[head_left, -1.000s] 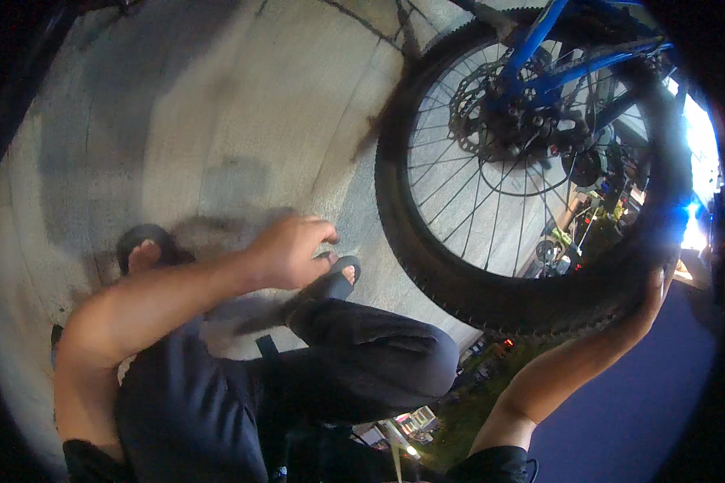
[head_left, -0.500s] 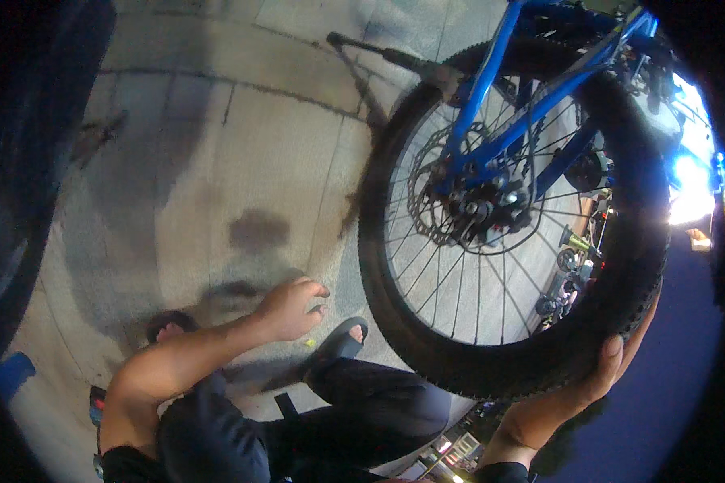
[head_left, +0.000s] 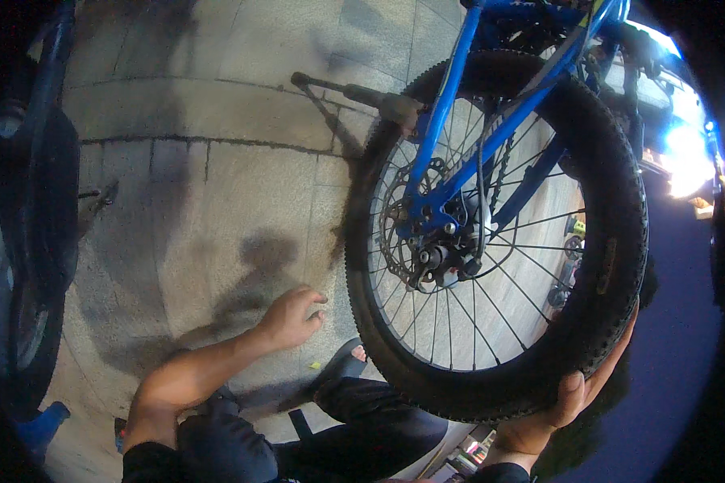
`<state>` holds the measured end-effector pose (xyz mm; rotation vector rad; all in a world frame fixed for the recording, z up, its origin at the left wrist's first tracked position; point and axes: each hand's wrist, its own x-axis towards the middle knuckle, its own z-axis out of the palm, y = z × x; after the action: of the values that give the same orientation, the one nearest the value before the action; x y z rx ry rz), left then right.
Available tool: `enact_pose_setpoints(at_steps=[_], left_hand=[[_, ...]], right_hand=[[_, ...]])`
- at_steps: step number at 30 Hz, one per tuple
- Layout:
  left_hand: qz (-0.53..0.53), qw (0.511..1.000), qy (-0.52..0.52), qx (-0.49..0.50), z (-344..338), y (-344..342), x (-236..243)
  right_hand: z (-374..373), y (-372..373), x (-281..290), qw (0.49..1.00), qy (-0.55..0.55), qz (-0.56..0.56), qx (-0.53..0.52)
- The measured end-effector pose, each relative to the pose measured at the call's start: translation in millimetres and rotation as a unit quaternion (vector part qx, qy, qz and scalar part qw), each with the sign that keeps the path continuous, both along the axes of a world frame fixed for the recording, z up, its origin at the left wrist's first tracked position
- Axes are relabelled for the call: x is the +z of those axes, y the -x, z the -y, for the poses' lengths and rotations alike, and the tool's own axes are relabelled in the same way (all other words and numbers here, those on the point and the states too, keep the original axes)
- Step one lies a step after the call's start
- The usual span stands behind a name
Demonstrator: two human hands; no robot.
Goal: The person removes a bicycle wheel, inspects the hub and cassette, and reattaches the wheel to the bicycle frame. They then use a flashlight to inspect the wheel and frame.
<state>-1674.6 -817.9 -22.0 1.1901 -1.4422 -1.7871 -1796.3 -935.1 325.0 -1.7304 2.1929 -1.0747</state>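
Observation:
My right hand point(head_left: 576, 394) grips the black knobby tire point(head_left: 608, 282) at its lower right, thumb on the near side. The wheel belongs to a bicycle with a blue frame point(head_left: 447, 97); its spokes, brake disc point(head_left: 403, 253) and black-and-silver caliper at the hub point(head_left: 447, 258) face me. A kickstand point(head_left: 338, 90) sticks out leftward behind the wheel. Left of the tire, my left hand point(head_left: 292, 319) hangs over the pavement with fingers apart and slightly curled, holding nothing. My dark-trousered legs and a sandaled foot point(head_left: 354, 354) show below it.
A large dark vehicle point(head_left: 32, 209) stands along the left side, with a blue object point(head_left: 40, 427) by its lower end. Pale paving point(head_left: 185, 201) lies between it and the bicycle. Bright lights point(head_left: 685, 161) and dark sky point(head_left: 677, 338) appear at the right.
The view has shifted, so the wheel sits lower and further left, and more frame and the dark vehicle show. My right hand stays on the tire; my left hand remains open.

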Motion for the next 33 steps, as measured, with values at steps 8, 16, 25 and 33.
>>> enact_pose_setpoints(at_steps=[8,16,25,33], left_hand=[[-0.050,0.989,-0.079,0.113,54,-16,25],[-0.089,0.965,0.108,0.222,162,-46,119],[-0.098,0.952,0.182,0.225,299,-25,216],[0.085,0.946,0.234,0.206,234,2,238]], right_hand=[[6,5,-1,0.995,-0.001,0.101,0.005],[1,31,13,0.980,-0.064,0.162,0.100],[16,57,19,0.969,-0.135,0.063,0.196],[8,70,14,0.961,-0.074,0.067,0.257]])
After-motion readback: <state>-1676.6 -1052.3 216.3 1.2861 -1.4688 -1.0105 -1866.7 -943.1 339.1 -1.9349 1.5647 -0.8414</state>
